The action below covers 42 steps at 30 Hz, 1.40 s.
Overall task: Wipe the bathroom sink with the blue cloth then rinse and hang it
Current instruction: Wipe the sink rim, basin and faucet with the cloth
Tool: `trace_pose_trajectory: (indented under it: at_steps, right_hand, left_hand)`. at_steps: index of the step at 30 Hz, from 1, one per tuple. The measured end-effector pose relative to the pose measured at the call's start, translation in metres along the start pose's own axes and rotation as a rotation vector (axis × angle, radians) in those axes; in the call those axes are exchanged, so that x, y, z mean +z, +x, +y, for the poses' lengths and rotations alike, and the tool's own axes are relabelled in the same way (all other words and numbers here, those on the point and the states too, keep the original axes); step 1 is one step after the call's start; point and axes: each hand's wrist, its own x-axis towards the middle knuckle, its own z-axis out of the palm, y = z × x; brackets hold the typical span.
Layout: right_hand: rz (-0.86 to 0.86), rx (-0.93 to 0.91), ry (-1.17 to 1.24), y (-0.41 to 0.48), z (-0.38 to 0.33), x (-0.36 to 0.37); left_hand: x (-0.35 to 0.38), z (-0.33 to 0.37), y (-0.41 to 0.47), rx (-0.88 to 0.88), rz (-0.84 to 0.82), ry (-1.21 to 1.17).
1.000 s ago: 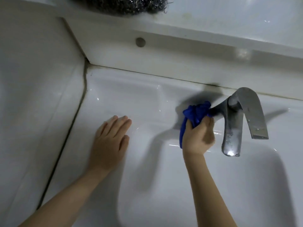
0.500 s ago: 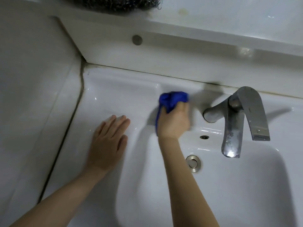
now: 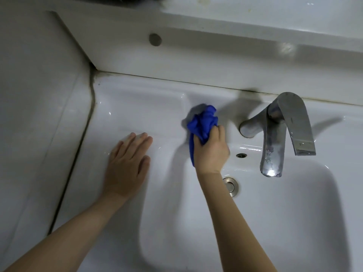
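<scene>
Head view: the right hand [image 3: 212, 152] grips the bunched blue cloth [image 3: 202, 124] against the sink [image 3: 137, 99] along its back ledge, left of the tap [image 3: 275, 132]. The left hand [image 3: 125, 165] lies flat, fingers straight, on the sink's left rim.

The faucet [image 3: 275, 134] stood at the back right of the sink [image 3: 284, 222], its spout and lever jutting over the basin and blocking that side. The left hand [image 3: 127, 163] lay flat on the left deck. Bare ceramic ran between it and the right hand [image 3: 212, 152] gripping the blue cloth [image 3: 202, 124]. A tiled wall [image 3: 39, 124] closed the left and a ledge [image 3: 216, 61] the back.
</scene>
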Motion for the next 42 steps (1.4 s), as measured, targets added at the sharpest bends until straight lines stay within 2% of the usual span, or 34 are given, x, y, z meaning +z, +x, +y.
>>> trace_pose_trajectory:
  at_steps: [3, 8, 12, 15, 18, 25, 27, 29, 30, 32, 37, 39, 42]
  right_hand:
    - [0.031, 0.107, 0.018, -0.023, 0.034, -0.017]
    - [-0.249, 0.391, 0.326, -0.061, 0.034, -0.047]
    - [-0.423, 0.441, 0.405, -0.095, 0.048, -0.083]
    - [-0.385, 0.576, 0.466, -0.104, 0.075, -0.114]
    - [-0.264, 0.681, 0.51, -0.091, 0.107, -0.145]
    - [-0.043, 0.541, 0.454, -0.005, 0.151, -0.169]
    - [-0.019, 0.452, 0.334, 0.029, 0.158, -0.163]
    - [-0.015, 0.377, 0.102, 0.06, 0.164, -0.149]
    - [-0.01, 0.378, -0.001, 0.071, 0.167, -0.14]
    - [0.007, 0.389, -0.055, 0.08, 0.163, -0.119]
    - [-0.197, 0.032, -0.024, 0.058, 0.143, -0.108]
    - [-0.189, 0.044, -0.115, 0.062, 0.167, -0.125]
    - [-0.035, 0.26, -0.181, 0.08, 0.192, -0.137]
  left_hand:
    - [0.0, 0.0, 0.001, -0.001, 0.017, -0.015]
    - [-0.002, 0.001, -0.001, 0.018, 0.053, -0.032]
    - [-0.005, 0.004, -0.005, 0.005, -0.004, -0.015]
    - [-0.007, 0.004, -0.006, 0.008, -0.052, 0.01]
    - [-0.007, 0.004, -0.006, 0.01, -0.068, 0.004]
    - [-0.003, 0.006, -0.004, 0.0, -0.046, 0.013]
    - [-0.002, 0.006, -0.003, 0.007, -0.03, 0.002]
    - [0.001, 0.005, -0.003, 0.01, -0.007, -0.012]
    - [0.002, 0.004, -0.003, 0.016, 0.002, -0.016]
    - [0.002, 0.002, -0.001, 0.024, 0.01, -0.027]
    - [0.0, 0.004, -0.001, 0.035, 0.007, -0.033]
    - [0.0, 0.003, -0.002, 0.044, 0.019, -0.024]
    - [0.002, 0.001, 0.001, 0.057, 0.036, -0.031]
